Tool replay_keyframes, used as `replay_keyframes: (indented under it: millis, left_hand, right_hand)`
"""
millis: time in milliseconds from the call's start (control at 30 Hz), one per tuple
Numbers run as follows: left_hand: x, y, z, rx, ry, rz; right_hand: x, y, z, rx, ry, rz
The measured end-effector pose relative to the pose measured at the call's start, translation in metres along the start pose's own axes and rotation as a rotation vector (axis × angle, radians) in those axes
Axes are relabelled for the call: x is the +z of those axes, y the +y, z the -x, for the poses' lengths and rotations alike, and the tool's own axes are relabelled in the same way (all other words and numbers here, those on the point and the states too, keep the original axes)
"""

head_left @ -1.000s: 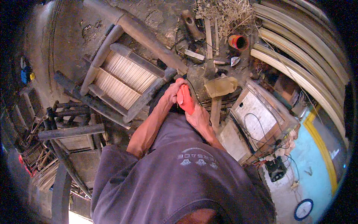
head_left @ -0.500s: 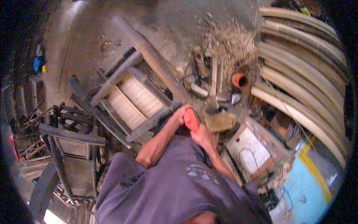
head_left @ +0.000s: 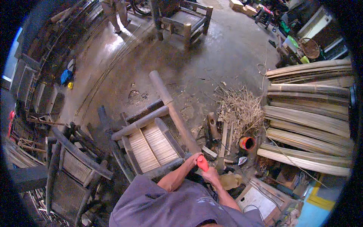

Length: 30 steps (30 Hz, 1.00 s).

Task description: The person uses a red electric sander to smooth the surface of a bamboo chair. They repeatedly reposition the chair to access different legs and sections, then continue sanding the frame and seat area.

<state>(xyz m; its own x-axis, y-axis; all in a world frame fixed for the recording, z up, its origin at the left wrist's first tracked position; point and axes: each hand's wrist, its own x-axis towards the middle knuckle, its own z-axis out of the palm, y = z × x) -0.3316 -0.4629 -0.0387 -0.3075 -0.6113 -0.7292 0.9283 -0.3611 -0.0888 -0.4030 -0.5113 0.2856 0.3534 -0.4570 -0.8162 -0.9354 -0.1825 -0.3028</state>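
My right hand (head_left: 211, 174) is closed around the lower end of a smooth red-orange object (head_left: 202, 163), elongated like a handle or bottle; its exact kind does not show. Against its upper left side, my left hand (head_left: 193, 159) has its fingers curled, and what they grip is hidden. Both hands meet at the near end of a thick brown bamboo pole (head_left: 179, 123), which slants away to the far left. Left of it lies a dark-framed bamboo chair (head_left: 140, 131) with a pale slatted panel (head_left: 155, 147).
Another bamboo chair (head_left: 73, 181) stands at the left. Right of the pole are a pile of shavings (head_left: 242, 111), an orange container (head_left: 247, 143) and bundled bamboo strips (head_left: 308, 117). A wooden-framed board (head_left: 261, 198) lies near right. Farther off are a chair (head_left: 185, 22) and a person's legs (head_left: 115, 17).
The view has tilted up, showing more of the far floor, a chair and a person's legs. My hands stay together at the red-orange object and sit lower in the picture.
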Motion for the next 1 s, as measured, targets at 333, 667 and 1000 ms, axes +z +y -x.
replay_keyframes:
  millis: [333, 667, 1000]
  left_hand:
    - [0.109, -0.013, 0.12, 0.099, 0.046, 0.192]
    - [0.201, -0.029, 0.179, 0.293, -0.187, 0.347]
    - [0.181, -0.001, 0.214, 0.552, -0.087, 0.463]
  right_hand:
    - [-0.028, 0.015, 0.029, -0.121, -0.015, 0.127]
    - [-0.101, 0.012, 0.098, -0.224, 0.014, 0.108]
    - [-0.065, -0.027, 0.091, -0.517, 0.044, 0.004]
